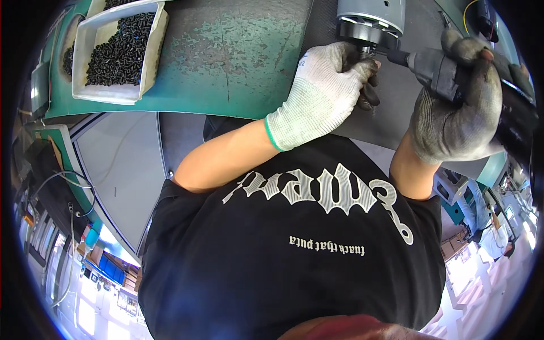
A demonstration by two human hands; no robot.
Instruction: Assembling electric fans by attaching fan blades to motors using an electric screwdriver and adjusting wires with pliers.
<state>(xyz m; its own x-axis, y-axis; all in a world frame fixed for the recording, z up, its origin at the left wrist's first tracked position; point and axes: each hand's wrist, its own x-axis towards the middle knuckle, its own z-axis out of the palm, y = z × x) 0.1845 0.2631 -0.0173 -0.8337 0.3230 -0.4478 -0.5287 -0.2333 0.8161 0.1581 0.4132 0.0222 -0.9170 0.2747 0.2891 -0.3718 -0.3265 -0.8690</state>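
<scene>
A grey cylindrical motor (371, 11) with a black collar lies at the top of the view, its narrow ribbed shaft (366, 52) pointing toward me. My left hand (328, 85), in a white glove with dark, stained fingertips, is closed around the shaft's end; the fingers hide part of it. My right hand (459, 116), in a dirty grey glove, grips a dark power screwdriver (435, 69). The driver lies sideways, its nose aimed left at the shaft, close beside my left fingertips. Whether its bit touches a screw there cannot be made out.
At the upper left, a white plastic bin (107, 95) full of small black screws (122, 51) stands on the worn green bench (226, 56). A dark mat (391, 122) lies under the motor. A grey cabinet panel (116, 164) is below the bench at left.
</scene>
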